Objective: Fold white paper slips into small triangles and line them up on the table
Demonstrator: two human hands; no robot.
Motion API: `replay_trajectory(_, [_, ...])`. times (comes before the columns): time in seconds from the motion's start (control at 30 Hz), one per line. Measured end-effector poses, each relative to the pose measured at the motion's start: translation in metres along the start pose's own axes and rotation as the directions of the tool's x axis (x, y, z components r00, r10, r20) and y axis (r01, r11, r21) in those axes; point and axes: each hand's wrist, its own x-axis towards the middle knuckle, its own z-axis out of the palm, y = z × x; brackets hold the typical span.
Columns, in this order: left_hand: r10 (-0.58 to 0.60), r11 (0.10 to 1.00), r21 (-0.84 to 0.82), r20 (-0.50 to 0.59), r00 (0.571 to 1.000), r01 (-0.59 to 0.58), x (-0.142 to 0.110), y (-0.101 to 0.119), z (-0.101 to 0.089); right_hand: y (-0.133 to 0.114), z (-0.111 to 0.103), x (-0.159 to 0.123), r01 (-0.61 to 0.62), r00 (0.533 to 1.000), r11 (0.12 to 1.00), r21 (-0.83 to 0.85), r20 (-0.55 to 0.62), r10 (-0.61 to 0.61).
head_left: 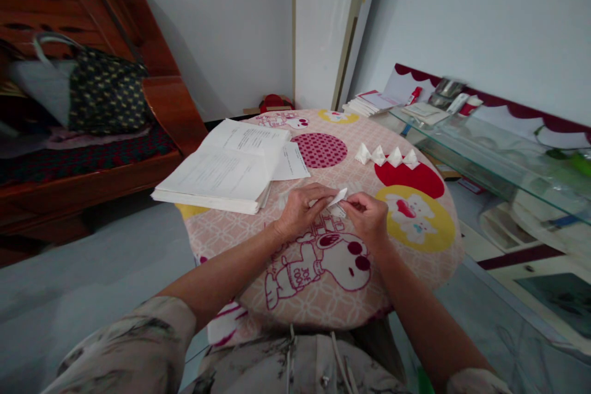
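Between my hands, above the patterned tablecloth, is a small folded piece of white paper. My left hand pinches its left side, fingers pressed together. My right hand grips its right side between thumb and fingers. Parts of the paper are hidden behind the fingertips. Beyond my right hand, several small folded white paper pieces stand in a row, partly over a red spot on the cloth. To the left lies a thick stack of printed paper sheets, with a loose sheet sticking out beside it.
A glass shelf with boxes and small items adjoins the table's right side. More papers lie at the table's far right edge. A wooden bench holding a dark patterned bag stands at left. A white air conditioner stands behind.
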Motion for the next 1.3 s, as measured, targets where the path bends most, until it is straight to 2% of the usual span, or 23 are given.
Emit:
replay_trajectory(0.17, [-0.194, 0.971, -0.142, 0.013, 0.981, 0.193, 0.004, 0.003, -0.004, -0.01, -0.001, 0.001, 0.086, 0.993, 0.996, -0.035, 0.08, -0.083])
replay_trajectory(0.37, [-0.267, 0.916, -0.292, 0.068, 0.961, 0.275, 0.005, 0.003, -0.006, -0.014, -0.001, 0.001, 0.064, 0.995, 0.998, 0.016, 0.081, -0.065])
replay_trajectory(0.5, [-0.263, 0.882, -0.373, 0.118, 0.958, 0.288, 0.007, 0.002, -0.006, -0.012, -0.001, 0.001, -0.027, 0.997, 0.995, 0.098, 0.077, 0.02])
replay_trajectory(0.67, [-0.271, 0.874, -0.388, 0.109, 0.956, 0.292, 0.007, -0.002, -0.005, -0.009, 0.001, 0.001, -0.222, 0.969, 0.952, 0.212, 0.159, 0.191])
replay_trajectory(0.8, [-0.259, 0.881, -0.387, 0.091, 0.962, 0.274, 0.005, -0.004, -0.004, -0.009, 0.002, 0.001, -0.245, 0.962, 0.94, 0.237, 0.181, 0.205])
replay_trajectory(0.87, [-0.246, 0.884, -0.39, 0.08, 0.966, 0.257, 0.005, -0.003, -0.004, -0.01, 0.0, 0.002, -0.162, 0.981, 0.965, 0.206, 0.139, 0.135])
replay_trajectory(0.97, [-0.202, 0.901, -0.38, 0.052, 0.978, 0.207, 0.006, 0.0, -0.006, -0.012, -0.003, 0.003, 0.107, 0.994, 0.992, 0.063, 0.018, -0.108])
replay_trajectory(1.03, [-0.167, 0.914, -0.371, 0.024, 0.986, 0.164, 0.007, 0.002, -0.007, -0.014, -0.005, 0.004, 0.28, 0.959, 0.958, -0.056, -0.026, -0.282])
replay_trajectory(1.1, [-0.14, 0.923, -0.362, -0.002, 0.99, 0.129, 0.007, 0.003, -0.009, -0.016, -0.005, 0.004, 0.394, 0.915, 0.907, -0.151, -0.028, -0.403])
replay_trajectory(1.2, [-0.117, 0.933, -0.344, -0.019, 0.993, 0.103, 0.007, 0.003, -0.01, -0.021, -0.004, 0.004, 0.485, 0.863, 0.834, -0.262, -0.013, -0.506])
replay_trajectory(1.3, [-0.104, 0.939, -0.332, -0.033, 0.994, 0.087, 0.006, 0.003, -0.011, -0.024, -0.001, 0.002, 0.522, 0.83, 0.782, -0.341, -0.008, -0.558])
